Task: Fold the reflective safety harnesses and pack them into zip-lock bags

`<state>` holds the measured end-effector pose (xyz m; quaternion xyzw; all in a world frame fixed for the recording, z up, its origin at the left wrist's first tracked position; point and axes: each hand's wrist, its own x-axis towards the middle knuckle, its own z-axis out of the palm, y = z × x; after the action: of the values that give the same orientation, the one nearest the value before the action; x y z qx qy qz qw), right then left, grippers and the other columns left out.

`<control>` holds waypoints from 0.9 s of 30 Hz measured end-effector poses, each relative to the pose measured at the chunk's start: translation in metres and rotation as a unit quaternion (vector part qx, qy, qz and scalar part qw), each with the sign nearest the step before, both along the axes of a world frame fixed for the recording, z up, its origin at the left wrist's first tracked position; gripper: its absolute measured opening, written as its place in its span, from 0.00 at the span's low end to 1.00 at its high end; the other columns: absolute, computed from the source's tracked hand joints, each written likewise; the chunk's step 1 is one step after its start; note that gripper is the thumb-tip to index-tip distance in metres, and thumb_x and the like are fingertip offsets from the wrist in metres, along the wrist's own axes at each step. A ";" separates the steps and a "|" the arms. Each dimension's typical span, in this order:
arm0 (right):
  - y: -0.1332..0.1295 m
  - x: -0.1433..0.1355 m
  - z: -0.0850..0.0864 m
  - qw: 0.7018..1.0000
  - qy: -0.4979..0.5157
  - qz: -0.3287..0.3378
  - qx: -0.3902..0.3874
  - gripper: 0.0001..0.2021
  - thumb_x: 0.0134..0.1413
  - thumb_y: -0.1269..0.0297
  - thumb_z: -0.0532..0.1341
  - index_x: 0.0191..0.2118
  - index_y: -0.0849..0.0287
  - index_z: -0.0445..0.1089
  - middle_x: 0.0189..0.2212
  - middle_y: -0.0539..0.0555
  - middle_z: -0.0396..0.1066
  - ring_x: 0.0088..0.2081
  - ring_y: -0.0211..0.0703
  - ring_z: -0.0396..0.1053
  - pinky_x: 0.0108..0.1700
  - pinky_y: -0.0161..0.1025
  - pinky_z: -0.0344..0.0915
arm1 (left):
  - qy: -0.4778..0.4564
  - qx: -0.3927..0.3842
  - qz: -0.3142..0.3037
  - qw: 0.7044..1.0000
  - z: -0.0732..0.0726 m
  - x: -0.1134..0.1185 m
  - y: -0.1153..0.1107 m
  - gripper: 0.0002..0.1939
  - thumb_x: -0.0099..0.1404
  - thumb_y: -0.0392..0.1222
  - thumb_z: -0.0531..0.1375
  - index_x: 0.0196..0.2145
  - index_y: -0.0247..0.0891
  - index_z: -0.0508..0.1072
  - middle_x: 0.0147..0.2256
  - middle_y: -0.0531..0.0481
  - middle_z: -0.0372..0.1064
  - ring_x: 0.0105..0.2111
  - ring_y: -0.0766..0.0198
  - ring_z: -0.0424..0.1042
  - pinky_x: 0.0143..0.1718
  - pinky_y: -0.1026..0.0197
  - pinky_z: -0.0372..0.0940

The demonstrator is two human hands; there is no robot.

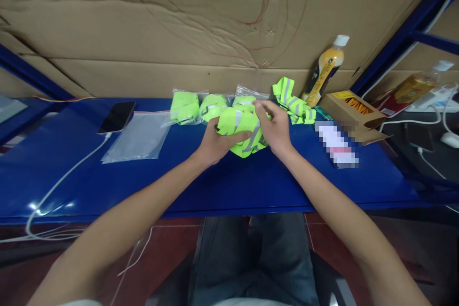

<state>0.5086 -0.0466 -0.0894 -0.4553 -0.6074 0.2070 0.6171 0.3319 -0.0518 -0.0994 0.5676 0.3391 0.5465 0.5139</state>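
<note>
My left hand [218, 142] grips the left side of a bundled neon-yellow strap [247, 131] with grey reflective stripes, its thumb lying across the front. On the right side of the same bundle, my right hand [274, 126] has its fingers bent and closed on the fabric. The bundle is held above the blue table. Behind it stand clear bags with yellow bundles inside: one at the left [184, 107], one in the middle [213, 106] and one partly hidden by the held bundle [244, 101]. Another loose yellow strap [296, 105] lies to the right.
Flat clear bags [138, 136] and a black phone [116, 117] with a white cable lie left on the blue table [179, 186]. At the right are a drink bottle [324, 71], an open carton [358, 114] and a blurred phone [337, 146]. Cardboard [143, 19] stands behind.
</note>
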 end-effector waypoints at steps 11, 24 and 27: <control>-0.009 -0.003 0.001 0.937 -0.330 0.102 0.041 0.55 0.50 0.39 0.78 0.75 0.64 0.59 0.69 0.72 0.67 0.70 0.71 0.66 0.71 0.65 0.64 | -0.061 -0.006 0.045 0.997 0.010 -0.001 -0.004 0.24 0.45 0.45 0.85 0.38 0.37 0.84 0.38 0.47 0.83 0.36 0.56 0.82 0.42 0.54 0.81; -0.018 -0.019 0.002 0.899 0.185 0.352 -0.183 0.35 0.21 0.57 0.87 0.42 0.56 0.78 0.35 0.48 0.81 0.37 0.45 0.78 0.37 0.40 0.77 | -0.018 0.014 -0.015 1.000 0.012 -0.004 -0.011 0.28 0.51 0.48 0.83 0.46 0.39 0.83 0.44 0.45 0.82 0.43 0.50 0.83 0.46 0.48 0.82; -0.024 -0.024 0.004 0.881 0.232 0.339 -0.236 0.31 0.21 0.59 0.87 0.37 0.58 0.77 0.28 0.46 0.77 0.26 0.39 0.71 0.22 0.35 0.67 | -0.023 -0.003 -0.043 0.999 0.019 -0.005 -0.009 0.37 0.56 0.57 0.80 0.59 0.46 0.78 0.50 0.43 0.80 0.51 0.45 0.81 0.46 0.46 0.83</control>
<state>0.4842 -0.0703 -0.0851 -0.2930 -0.4968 0.6405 0.5070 0.3271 -0.0610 -0.0807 0.5672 0.3041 0.5363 0.5461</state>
